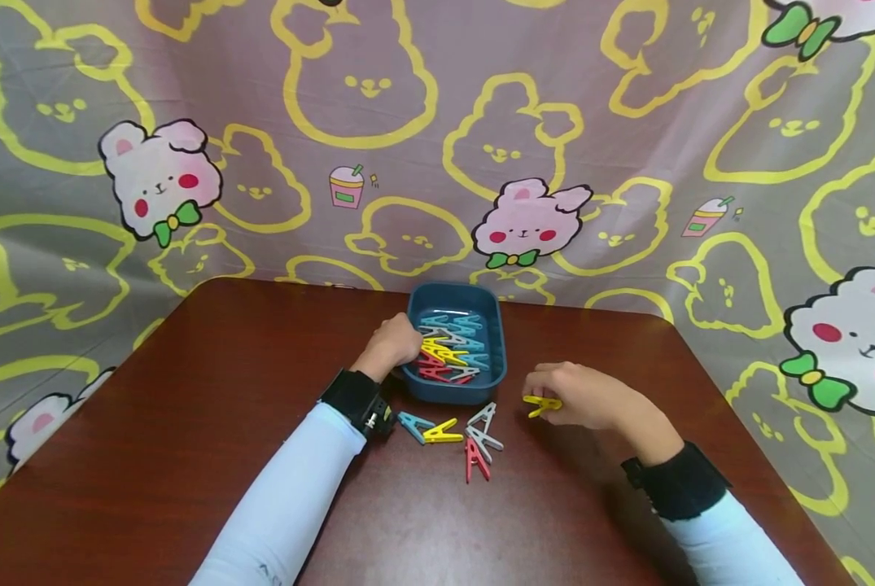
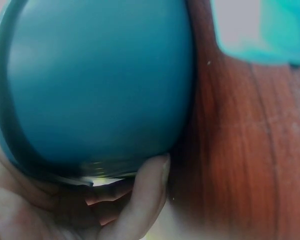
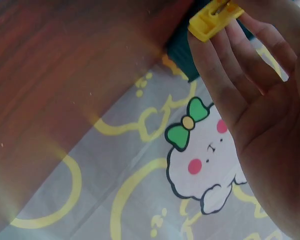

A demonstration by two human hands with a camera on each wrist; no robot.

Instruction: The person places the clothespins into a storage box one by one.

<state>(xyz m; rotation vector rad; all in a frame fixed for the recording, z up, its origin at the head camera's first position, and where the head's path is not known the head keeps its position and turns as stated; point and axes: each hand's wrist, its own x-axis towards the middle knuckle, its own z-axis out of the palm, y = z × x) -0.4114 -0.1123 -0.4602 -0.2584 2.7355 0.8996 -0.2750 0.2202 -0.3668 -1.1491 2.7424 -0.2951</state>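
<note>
A blue plastic bin (image 1: 455, 394) stands on the table, with several clothespins in blue, grey, yellow and red lying inside. My left hand (image 1: 395, 339) grips the bin's left side, fingers over the rim; in the left wrist view its thumb (image 2: 149, 192) lies against the outer wall (image 2: 100, 90). To the right of the bin, my right hand (image 1: 578, 394) pinches a yellow clothespin (image 1: 542, 404). The same yellow clothespin (image 3: 212, 21) shows at the fingertips in the right wrist view.
In front of the bin lie a blue clothespin (image 1: 413, 426), a yellow one (image 1: 444, 432), two grey ones (image 1: 484, 440) and a red one (image 1: 475, 461). Behind the brown table (image 1: 261, 350) hangs a patterned cloth (image 1: 408, 179), close to its back edge.
</note>
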